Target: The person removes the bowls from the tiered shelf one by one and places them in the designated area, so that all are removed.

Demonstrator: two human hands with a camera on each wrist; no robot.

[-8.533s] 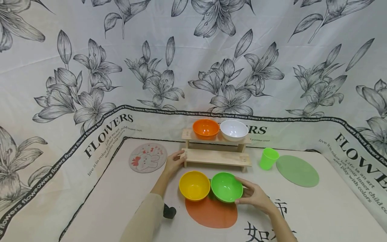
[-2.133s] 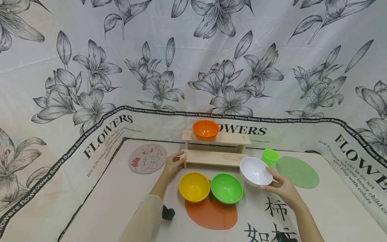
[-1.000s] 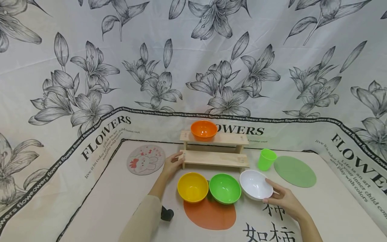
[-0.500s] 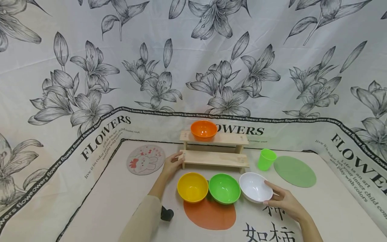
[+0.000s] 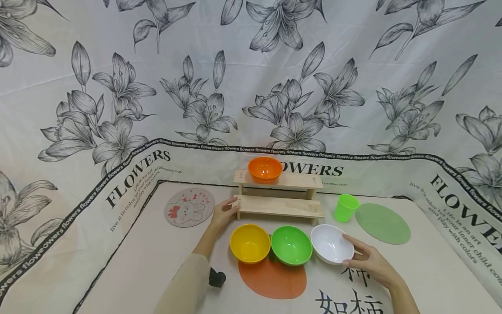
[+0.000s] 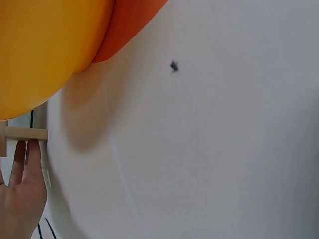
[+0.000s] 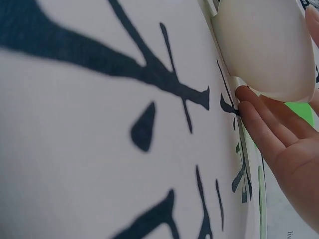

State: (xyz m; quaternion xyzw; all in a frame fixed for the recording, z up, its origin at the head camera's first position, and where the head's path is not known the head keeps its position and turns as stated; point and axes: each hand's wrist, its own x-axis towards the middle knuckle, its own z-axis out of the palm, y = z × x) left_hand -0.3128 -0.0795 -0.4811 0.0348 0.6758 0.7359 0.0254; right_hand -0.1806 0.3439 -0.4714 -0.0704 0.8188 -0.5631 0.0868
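Three bowls stand in a row on the table: a yellow bowl (image 5: 250,243), a green bowl (image 5: 291,245) and a white bowl (image 5: 331,243). My right hand (image 5: 364,259) holds the white bowl (image 7: 264,45) at its right side, thumb over the rim and fingers (image 7: 259,124) against its lower wall. An orange bowl (image 5: 265,168) sits on the top shelf of a small wooden rack (image 5: 280,206). My left hand (image 5: 224,212) rests with straight fingers (image 6: 22,164) against the left end of the lower shelf (image 6: 25,133), close behind the yellow bowl (image 6: 45,45).
An orange round mat (image 5: 272,279) lies under the yellow and green bowls. A green cup (image 5: 346,207) and a green round mat (image 5: 382,223) are at the right of the rack. A rabbit coaster (image 5: 189,207) lies at the left. Flowered cloth walls surround the table.
The white bowl left the top shelf, came down in my right hand and now sits right of the green bowl. In the last second it barely moved. My left hand stayed put.
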